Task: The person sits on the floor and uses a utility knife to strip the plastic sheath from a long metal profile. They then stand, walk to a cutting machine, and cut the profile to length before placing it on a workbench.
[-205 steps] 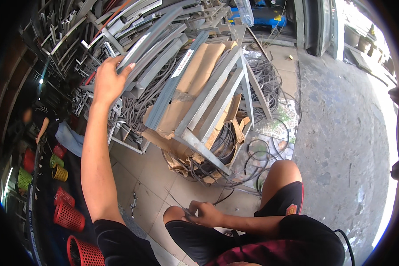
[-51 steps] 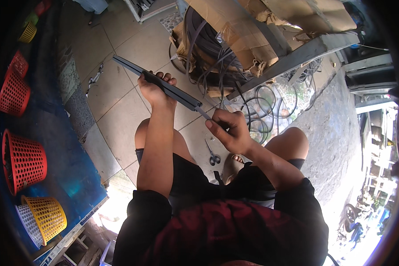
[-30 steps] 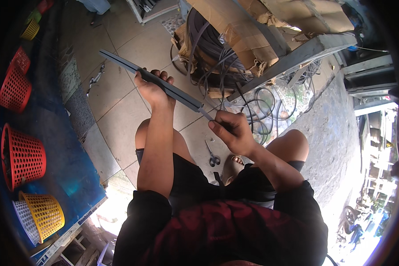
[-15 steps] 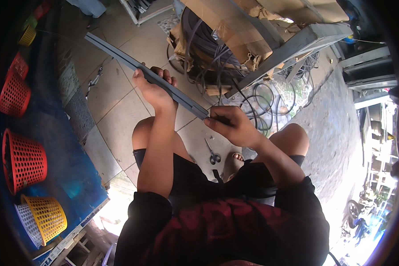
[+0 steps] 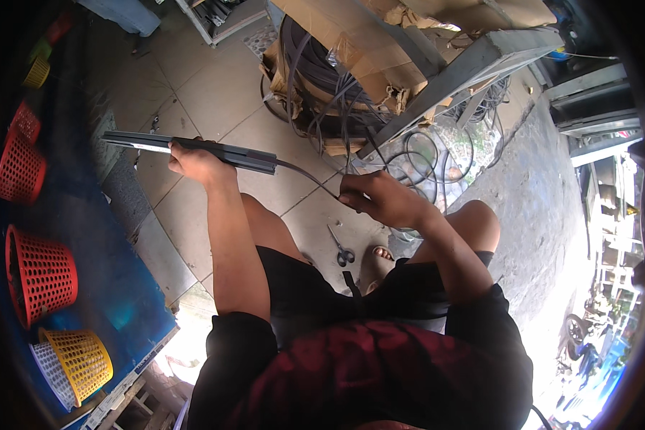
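My left hand (image 5: 199,162) is closed round a long grey metal channel bar (image 5: 245,158), held nearly level above the floor. From the bar's right end a thin dark rubber strip (image 5: 301,172) curves down to my right hand (image 5: 380,199). That hand pinches the strip between thumb and fingers, apart from the bar. Whether the strip runs on inside the channel is too small to tell. Below my hands, black-handled scissors (image 5: 345,254) lie on the tiled floor between my feet.
A coil of dark strip (image 5: 315,64) in torn cardboard (image 5: 355,50) stands ahead, beside a grey metal frame (image 5: 473,68). Loose loops (image 5: 416,161) spread on the floor. On the blue table (image 5: 115,287) at left stand a red basket (image 5: 46,276) and a yellow basket (image 5: 82,362).
The bar has swung from a slant to nearly level and moved left with my left hand. My right hand has come off its end, and a length of strip now spans the gap.
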Available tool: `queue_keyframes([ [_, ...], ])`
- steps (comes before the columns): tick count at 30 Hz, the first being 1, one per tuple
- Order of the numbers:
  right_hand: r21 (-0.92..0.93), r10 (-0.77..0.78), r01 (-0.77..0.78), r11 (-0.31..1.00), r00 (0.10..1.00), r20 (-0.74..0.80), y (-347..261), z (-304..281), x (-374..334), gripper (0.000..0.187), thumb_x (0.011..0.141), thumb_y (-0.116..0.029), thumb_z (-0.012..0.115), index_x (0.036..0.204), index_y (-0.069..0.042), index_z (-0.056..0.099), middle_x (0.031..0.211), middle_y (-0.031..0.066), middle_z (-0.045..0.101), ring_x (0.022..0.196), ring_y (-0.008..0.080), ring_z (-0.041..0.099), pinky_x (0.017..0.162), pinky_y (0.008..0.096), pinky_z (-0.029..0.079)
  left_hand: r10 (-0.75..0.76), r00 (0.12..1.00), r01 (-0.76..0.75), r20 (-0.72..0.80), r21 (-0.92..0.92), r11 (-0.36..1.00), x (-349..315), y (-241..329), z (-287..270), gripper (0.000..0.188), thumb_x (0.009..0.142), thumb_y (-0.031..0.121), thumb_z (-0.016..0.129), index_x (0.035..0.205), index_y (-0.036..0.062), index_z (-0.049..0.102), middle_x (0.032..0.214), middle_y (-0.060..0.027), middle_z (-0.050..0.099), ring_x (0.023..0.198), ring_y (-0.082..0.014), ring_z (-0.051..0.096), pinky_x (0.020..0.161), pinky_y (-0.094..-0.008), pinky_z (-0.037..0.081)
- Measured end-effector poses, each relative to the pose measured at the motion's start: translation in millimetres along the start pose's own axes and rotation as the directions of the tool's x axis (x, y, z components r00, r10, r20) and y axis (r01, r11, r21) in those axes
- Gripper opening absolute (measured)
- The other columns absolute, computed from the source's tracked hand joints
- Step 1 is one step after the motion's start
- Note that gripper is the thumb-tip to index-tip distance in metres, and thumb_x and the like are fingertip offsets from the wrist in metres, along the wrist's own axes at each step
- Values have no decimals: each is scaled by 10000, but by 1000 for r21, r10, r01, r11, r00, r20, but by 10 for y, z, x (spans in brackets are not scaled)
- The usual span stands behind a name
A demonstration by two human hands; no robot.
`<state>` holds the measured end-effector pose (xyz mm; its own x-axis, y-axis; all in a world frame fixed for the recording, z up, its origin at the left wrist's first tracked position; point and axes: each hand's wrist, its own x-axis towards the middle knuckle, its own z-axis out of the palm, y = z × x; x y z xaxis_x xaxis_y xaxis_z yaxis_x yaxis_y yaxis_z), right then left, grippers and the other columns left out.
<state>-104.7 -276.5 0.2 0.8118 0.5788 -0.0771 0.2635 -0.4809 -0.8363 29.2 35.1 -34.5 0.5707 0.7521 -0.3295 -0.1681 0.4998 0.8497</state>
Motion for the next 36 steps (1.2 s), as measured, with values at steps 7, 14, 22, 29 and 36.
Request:
queue_keyframes([
  [7,-34,-70,70,997,997,-14,-27,19,16,229,1079,-208,649,984,-1,634,823,196,654,811,430,664,724,491,499,101,995,-103,22,105,989,141,-127,-12,394,1125,380,585,1281,83,377,1020,-102,549,857,-205,579,724,-390,520],
  [14,-412,-107,-19,911,953,-282,-104,153,39,159,1000,-212,722,977,-58,689,807,143,683,785,360,707,682,482,553,-5,982,-24,189,147,989,-44,-167,56,638,1025,295,775,1391,7,340,1037,-156,589,739,-284,658,659,-455,628],
  [22,-433,-85,-86,897,929,-360,-81,317,222,255,1009,-313,727,1011,-61,694,824,144,704,831,363,709,720,475,563,-53,953,11,299,139,990,-496,-345,227,424,1024,295,777,1166,27,480,832,-119,570,567,-293,659,478,-462,591],
  [29,-421,90,-186,888,967,-239,153,34,-27,334,1058,-379,666,1075,-53,735,880,191,719,980,398,707,891,488,556,34,992,-42,124,56,998,96,-45,37,510,1029,275,770,1249,21,387,927,-163,582,616,-297,645,501,-448,578],
  [36,-127,-12,18,992,999,50,-626,275,-222,243,1075,-271,617,1080,-42,697,698,222,671,706,440,706,655,542,545,-90,967,72,240,85,994,372,50,-176,375,1046,331,749,1082,50,504,925,-120,588,662,-250,631,540,-354,554],
])
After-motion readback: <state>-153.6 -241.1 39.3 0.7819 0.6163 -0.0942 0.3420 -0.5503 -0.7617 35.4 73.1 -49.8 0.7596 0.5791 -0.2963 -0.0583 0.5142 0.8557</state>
